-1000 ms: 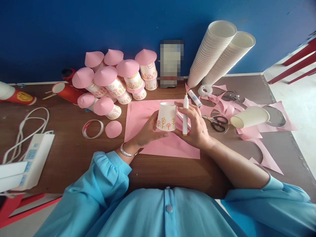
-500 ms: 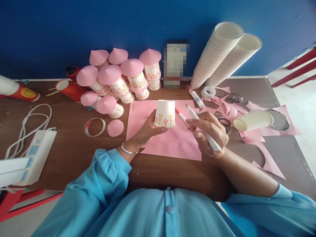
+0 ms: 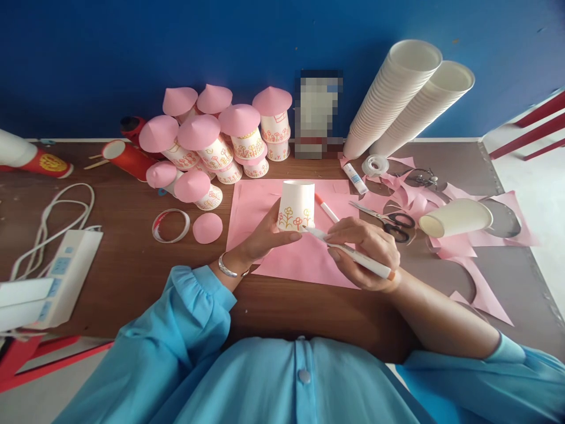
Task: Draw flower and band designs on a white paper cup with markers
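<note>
A white paper cup (image 3: 299, 199), upside down with flowers drawn around its lower part, is gripped from the left by my left hand (image 3: 267, 237). The thumb lies along the cup's lower edge. My right hand (image 3: 368, 250) is closed around a white marker (image 3: 357, 256) with an orange end. Its tip is at the cup's lower right, by the flowers; whether it touches I cannot tell. Beneath both hands lies pink paper (image 3: 304, 259). An orange-and-white marker (image 3: 325, 206) rests on that paper, behind my right hand, with scissors (image 3: 388, 221) to its right.
Several cup towers with pink cone roofs (image 3: 241, 121) stand at the back left. Two tall stacks of paper cups (image 3: 392, 88) lean on the blue wall. Pink scraps (image 3: 481, 282), a glue stick (image 3: 354, 178) and a loose cup (image 3: 457, 218) lie right; tape (image 3: 171, 226) and a power strip (image 3: 70, 277) left.
My right hand has moved the marker left and down, bringing its tip to the cup. The scissors behind that hand now show more fully. My left hand still holds the cup, almost unmoved.
</note>
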`<state>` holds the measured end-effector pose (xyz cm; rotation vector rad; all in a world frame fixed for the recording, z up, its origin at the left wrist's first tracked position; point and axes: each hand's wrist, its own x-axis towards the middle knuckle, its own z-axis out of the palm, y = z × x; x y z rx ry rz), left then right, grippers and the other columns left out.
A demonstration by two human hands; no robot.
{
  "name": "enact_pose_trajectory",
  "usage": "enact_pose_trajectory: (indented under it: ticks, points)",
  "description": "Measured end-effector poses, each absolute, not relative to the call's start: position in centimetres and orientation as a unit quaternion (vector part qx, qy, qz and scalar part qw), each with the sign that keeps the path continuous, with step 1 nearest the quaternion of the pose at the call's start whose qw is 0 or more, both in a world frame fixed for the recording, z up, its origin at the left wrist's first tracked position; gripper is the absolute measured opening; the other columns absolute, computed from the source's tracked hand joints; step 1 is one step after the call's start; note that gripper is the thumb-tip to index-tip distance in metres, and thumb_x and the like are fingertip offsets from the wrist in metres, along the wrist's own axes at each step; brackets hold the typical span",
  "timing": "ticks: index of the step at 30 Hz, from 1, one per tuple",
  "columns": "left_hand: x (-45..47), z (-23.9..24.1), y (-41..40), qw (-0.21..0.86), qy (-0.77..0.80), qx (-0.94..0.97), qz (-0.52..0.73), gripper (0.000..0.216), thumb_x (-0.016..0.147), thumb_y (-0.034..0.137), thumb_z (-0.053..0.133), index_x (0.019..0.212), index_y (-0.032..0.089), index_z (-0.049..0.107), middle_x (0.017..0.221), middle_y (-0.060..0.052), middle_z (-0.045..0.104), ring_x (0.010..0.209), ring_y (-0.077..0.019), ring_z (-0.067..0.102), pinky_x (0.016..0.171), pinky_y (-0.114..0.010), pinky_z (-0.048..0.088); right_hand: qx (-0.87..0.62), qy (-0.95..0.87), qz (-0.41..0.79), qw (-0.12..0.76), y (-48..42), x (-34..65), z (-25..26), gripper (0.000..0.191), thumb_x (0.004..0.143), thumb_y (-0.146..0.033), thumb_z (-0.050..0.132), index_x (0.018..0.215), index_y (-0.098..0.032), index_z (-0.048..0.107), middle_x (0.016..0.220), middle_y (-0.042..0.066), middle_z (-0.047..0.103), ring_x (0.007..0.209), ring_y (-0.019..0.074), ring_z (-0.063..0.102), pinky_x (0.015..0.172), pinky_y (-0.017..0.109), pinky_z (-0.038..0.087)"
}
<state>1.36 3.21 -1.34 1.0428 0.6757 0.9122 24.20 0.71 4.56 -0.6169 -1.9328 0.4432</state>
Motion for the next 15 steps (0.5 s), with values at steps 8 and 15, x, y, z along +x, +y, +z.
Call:
enact_pose_trajectory:
  ticks: [8,15]
  points:
    - [1.44,-1.06,3.28,0.706,0.298,0.489,0.416,0.065,0.077,0.045,0.093,0.131,0.027,0.063,0.112,-0.005,0.071,0.106,-0.0269,0.068,0.09,-0.039,0.053,-0.256,-0.821,0.184,0.476,0.51,24.15,5.0,0.015,0.096,-0.013,0.065,0.108,-0.022,0.066,0.078,0.002,0.073,0.066,0.0165,0.072,0.053,0.029,0.058]
    - [1.58,-0.8,3.23,0.703,0.3,0.492,0.416,0.064,0.077,0.045,0.092,0.131,0.027,0.063,0.111,-0.006,0.07,0.106,-0.027,0.068,0.09,-0.039,0.052,-0.259,-0.826,0.183,0.467,0.49,24.18,4.91,0.019,0.095,-0.011,0.065,0.111,-0.023,0.066,0.079,0.002,0.073,0.067,0.0164,0.072,0.053,0.028,0.056]
